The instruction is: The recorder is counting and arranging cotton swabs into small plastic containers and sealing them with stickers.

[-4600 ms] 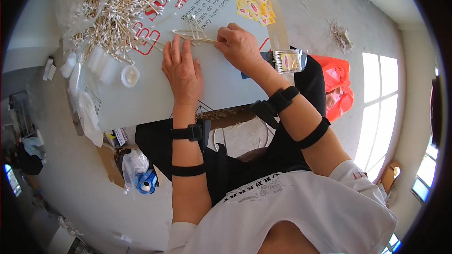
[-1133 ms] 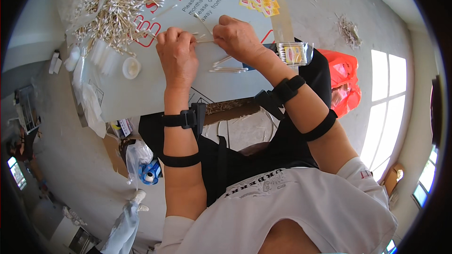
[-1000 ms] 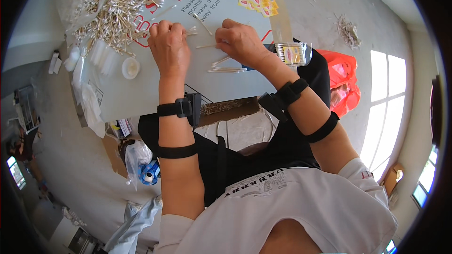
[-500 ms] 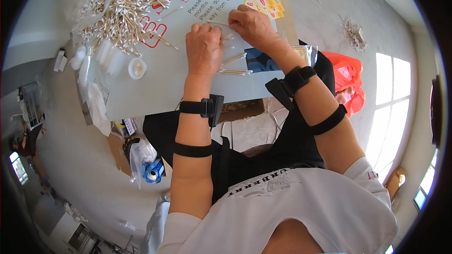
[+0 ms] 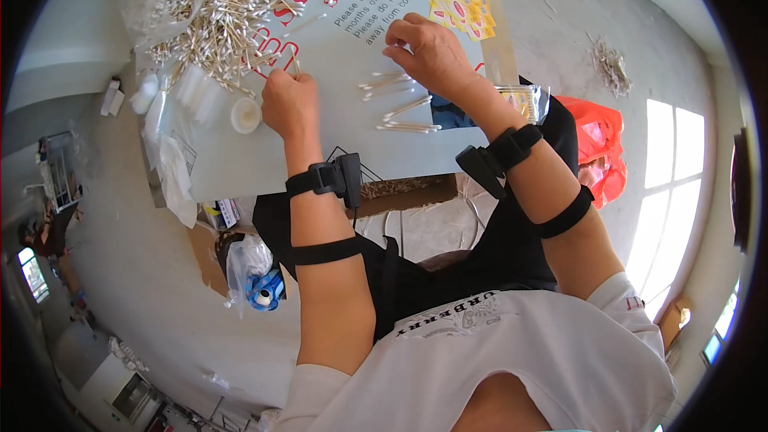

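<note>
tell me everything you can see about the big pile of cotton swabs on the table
The pile of cotton swabs lies on the far left part of the table, cut off by the picture's top edge. It is a loose heap of thin tan sticks, seemingly wood, with white tips, pointing every way. A clear plastic bag covers some of its left side. The left hand is near its lower right edge; whether they touch is unclear.

Swab pile (image 5: 240,12) left, cards (image 5: 462,6) right, box (image 5: 412,202) seemingly beneath table (image 5: 240,166)
</note>
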Demonstrator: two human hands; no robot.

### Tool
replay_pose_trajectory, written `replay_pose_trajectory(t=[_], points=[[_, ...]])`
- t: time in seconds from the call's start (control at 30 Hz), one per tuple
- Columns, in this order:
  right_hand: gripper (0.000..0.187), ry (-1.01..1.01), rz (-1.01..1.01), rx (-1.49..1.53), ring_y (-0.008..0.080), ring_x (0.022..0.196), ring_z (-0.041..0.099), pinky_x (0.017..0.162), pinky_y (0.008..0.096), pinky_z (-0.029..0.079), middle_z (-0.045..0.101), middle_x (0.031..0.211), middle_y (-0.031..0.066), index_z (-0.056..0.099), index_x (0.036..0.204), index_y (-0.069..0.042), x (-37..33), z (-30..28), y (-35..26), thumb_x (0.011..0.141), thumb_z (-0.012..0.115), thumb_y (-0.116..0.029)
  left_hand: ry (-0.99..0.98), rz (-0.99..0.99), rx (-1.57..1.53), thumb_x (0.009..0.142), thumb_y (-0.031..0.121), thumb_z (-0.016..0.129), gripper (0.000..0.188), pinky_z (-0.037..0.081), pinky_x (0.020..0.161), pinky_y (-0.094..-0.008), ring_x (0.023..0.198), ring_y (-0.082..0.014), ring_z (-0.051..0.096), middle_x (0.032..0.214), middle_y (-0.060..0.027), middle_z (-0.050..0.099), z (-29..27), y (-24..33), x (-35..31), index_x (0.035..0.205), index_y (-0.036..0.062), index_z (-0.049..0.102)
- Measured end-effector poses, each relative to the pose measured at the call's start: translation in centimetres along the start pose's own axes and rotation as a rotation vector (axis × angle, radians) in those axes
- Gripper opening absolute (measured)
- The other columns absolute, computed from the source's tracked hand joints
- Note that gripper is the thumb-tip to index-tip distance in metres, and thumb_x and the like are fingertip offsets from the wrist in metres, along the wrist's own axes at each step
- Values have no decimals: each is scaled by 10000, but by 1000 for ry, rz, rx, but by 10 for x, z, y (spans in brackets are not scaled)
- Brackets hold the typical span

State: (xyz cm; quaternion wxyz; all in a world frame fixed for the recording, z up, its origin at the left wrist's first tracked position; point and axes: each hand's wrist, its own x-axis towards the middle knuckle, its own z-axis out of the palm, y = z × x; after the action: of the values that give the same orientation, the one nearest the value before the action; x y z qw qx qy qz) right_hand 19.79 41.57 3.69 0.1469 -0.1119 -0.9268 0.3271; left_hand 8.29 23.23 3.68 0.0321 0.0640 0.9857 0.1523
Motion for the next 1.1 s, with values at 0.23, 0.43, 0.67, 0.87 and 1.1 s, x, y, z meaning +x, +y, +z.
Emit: replay_pose_trajectory(t=[0.23,0.43,0.67,0.87,1.1], points=[[112,159,-128,-41,280,865,640,764,395,513,616,930,77,652,891,-93,84,45,-10,828,676,-182,70,396,-170,778,36,669,112,476,653,-452,801,-320,596,825,-87,558,14,7,-35,799,78,568],[57,-101,-190,-152,258,944,621,765,393,507,588,926,56,636,814,-101,101,46,-5,799,679,-136,73,781,-291,741,43,701,134,452,679,-425,801,-284,556,775,-57,521,29,29,-24,793,91,586],[72,-163,-263,-174,283,884,609,753,392,500,581,915,70,619,741,-53,35,-8,25,763,682,-29,246,844,-460,787,98,671,269,416,912,-416,1010,-288,544,998,-99,597,28,41,-36,1054,73,648],[118,118,-23,346,323,1059,593,872,380,504,615,1172,115,655,946,-3,-36,3,25,842,602,-21,20,926,-539,838,39,603,359,348,1042,-449,1189,-328,482,1186,-129,573,41,22,-40,1196,21,575],[245,390,174,447,336,1089,579,904,370,489,570,1244,143,639,1077,-5,-78,12,0,844,573,38,36,910,-282,843,102,643,461,291,1108,-485,1326,-343,382,1363,-129,491,30,14,-67,1281,13,529]])
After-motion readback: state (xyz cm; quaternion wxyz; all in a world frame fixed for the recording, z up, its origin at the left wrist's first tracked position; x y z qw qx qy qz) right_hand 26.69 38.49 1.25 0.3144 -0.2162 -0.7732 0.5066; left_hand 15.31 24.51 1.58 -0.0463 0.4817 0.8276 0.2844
